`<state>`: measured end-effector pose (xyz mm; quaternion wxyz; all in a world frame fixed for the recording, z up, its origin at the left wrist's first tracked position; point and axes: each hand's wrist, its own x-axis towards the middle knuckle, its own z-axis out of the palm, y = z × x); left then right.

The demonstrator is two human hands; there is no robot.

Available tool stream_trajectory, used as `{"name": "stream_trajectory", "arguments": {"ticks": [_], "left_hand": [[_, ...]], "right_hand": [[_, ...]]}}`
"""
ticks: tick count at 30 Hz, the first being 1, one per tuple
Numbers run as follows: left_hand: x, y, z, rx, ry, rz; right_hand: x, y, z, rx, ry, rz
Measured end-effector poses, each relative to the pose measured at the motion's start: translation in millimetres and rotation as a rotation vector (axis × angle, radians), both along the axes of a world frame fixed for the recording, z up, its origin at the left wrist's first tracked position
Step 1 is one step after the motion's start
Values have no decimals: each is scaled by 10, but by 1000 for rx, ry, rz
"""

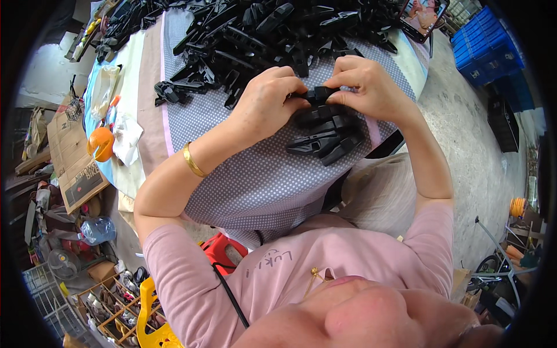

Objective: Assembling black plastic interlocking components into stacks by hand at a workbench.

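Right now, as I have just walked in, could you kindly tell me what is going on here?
The left hand and right hand together pinch a small black piece over a patterned cloth. Several loose black pieces lie nearer the person's body, and a large heap of black parts lies beyond the hands.

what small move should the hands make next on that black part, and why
Probably steady the black part with the left hand and gently press its other end with the right hand, since both pinch it from opposite sides, near similar black pieces.
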<state>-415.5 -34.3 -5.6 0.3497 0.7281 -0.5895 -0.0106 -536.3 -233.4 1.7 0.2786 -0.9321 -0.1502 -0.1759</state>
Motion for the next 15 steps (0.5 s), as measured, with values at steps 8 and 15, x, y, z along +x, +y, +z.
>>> {"name": "stream_trajectory", "arguments": {"ticks": [8, 15], "left_hand": [[586, -11, 152, -160, -695, 297], [678, 120, 136, -67, -646, 348]], "right_hand": [[10, -200, 46, 48, -60, -151], [130, -255, -143, -322, -153, -395]]}}
